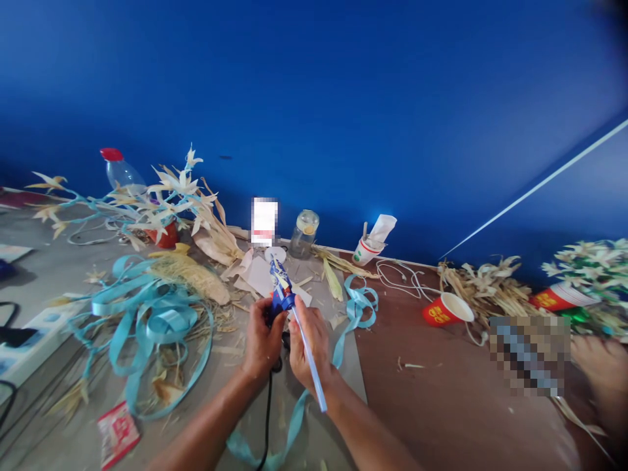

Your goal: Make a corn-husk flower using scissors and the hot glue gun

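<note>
Both my hands meet over the table's middle. My left hand [262, 340] is closed round the grip of a blue glue gun [280, 288], whose nozzle points away and up; its black cord [267, 418] hangs down toward me. My right hand [309, 343] is closed on a thin pale-blue glue stick [310, 361], which runs from the back of the gun down across my right wrist. A light-blue ribbon [343, 337] lies under my right forearm.
A tangle of light-blue ribbon [152, 320] and dried corn husks [196, 275] lies left. Husk flower branches [147, 203], a plastic bottle [120, 171], a glass jar [304, 234], and paper cups [447, 309] stand along the blue wall. Another person's hand [606, 369] shows at right.
</note>
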`<move>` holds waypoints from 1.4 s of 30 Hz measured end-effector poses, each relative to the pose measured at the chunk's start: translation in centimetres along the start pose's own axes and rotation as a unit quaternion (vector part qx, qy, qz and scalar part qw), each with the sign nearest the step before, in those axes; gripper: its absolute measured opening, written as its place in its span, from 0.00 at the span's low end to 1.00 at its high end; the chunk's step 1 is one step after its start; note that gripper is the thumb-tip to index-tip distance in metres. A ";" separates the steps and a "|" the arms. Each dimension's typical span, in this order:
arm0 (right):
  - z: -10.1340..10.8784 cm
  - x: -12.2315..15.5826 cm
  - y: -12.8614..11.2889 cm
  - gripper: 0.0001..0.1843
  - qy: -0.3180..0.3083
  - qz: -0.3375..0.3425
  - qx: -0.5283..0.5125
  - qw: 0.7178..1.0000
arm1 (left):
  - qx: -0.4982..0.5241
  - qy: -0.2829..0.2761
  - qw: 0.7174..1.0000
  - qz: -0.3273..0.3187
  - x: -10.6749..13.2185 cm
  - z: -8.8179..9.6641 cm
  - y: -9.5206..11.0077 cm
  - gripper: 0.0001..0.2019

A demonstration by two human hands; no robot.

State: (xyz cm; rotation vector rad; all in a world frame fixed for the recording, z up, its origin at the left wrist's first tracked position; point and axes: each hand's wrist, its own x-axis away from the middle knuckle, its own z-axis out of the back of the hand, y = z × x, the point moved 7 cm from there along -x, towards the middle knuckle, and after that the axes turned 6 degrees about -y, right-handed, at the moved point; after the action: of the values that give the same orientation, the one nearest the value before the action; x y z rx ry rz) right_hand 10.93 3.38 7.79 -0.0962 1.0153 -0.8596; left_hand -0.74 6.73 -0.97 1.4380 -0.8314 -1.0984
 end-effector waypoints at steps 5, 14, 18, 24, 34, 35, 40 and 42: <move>-0.9 0.6 2.5 0.35 0.001 -0.174 -0.060 0.983 | 0.058 -0.026 0.998 0.019 0.1 -0.7 0.3 0.15; -2.3 0.9 6.4 0.16 -0.086 -0.315 -0.206 0.923 | 0.024 -0.192 0.978 -0.078 1.5 -2.7 3.5 0.15; -1.1 0.9 8.8 0.21 -0.047 -0.370 -0.221 0.901 | -0.048 -0.116 0.989 -0.073 -0.8 -0.1 3.9 0.07; -1.6 0.8 9.6 0.22 0.002 -0.382 -0.335 0.861 | -0.117 0.027 0.993 0.002 -4.7 4.4 1.2 0.10; -2.9 2.8 11.5 0.20 0.032 -0.384 -0.339 0.858 | -0.442 -0.171 0.880 0.039 -4.5 2.8 0.9 0.12; -3.0 2.8 11.5 0.20 0.031 -0.380 -0.339 0.860 | -0.467 -0.191 0.863 0.044 -4.3 2.6 0.7 0.12; -3.2 3.3 11.5 0.19 0.022 -0.376 -0.318 0.870 | -0.549 -0.210 0.808 0.040 -3.9 1.5 -0.1 0.14; -3.2 3.4 11.5 0.19 0.019 -0.379 -0.310 0.872 | -0.566 -0.202 0.798 0.035 -4.0 1.2 -0.4 0.13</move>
State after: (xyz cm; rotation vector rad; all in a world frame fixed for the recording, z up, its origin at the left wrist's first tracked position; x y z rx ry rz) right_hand 16.04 9.88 -1.49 -1.0909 1.2801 -1.2052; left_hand -3.17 10.13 -0.65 0.1535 -0.3285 -1.4826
